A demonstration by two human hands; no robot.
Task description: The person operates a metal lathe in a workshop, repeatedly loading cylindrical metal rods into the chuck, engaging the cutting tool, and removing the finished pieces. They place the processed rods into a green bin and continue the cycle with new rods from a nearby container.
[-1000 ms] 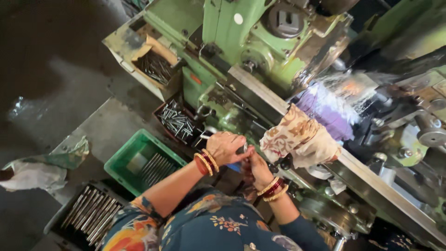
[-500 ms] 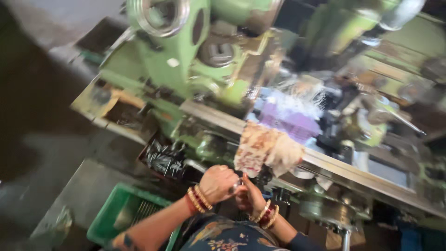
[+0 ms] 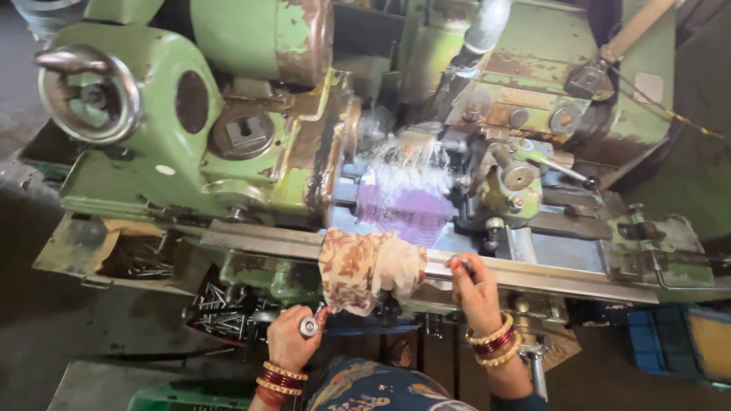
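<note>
Fingers: left hand [image 3: 292,340] curled tight round a small shiny knob [image 3: 308,327]; right hand [image 3: 476,289] pinching a small dark piece [image 3: 462,265] at the fingertips.
Knob: just below the patterned cloth [image 3: 365,268], at its lower left corner.
Cloth: draped over the metal rail [image 3: 533,275] of the green lathe [image 3: 183,137].
Right hand: resting at the rail, right of the cloth.
Screws [image 3: 221,312]: piled in a tray left of the knob.
Spray: liquid splashing above the cloth.

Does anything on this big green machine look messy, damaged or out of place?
Yes. The green machine has chipped, rusty paint. A patterned cloth is draped over its front rail beside the right hand. Loose metal pins lie jumbled in a tray near the left hand.
</note>
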